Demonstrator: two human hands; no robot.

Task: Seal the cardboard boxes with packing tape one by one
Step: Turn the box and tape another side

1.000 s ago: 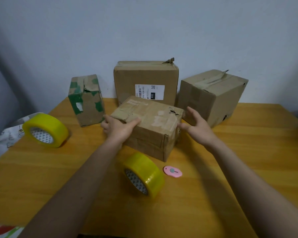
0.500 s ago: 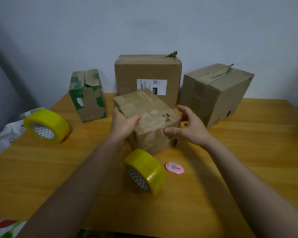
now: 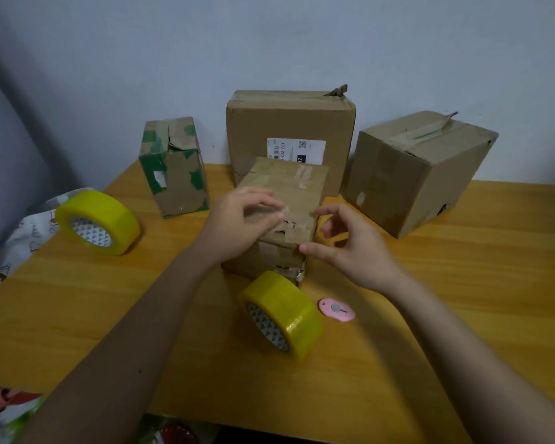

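Small box [image 3: 284,200], both hands at near edge

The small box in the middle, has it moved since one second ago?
Yes. The small box has turned and now lies square in front of the labelled box.

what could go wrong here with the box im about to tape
1. The tape roll stands on its edge against the small box; shifting the box may send it rolling across the table.
2. The box's near top edge is torn, so tape may not bond flat there.
3. Neither the left hand nor the right hand grips the box firmly, so it may slide when pressed.
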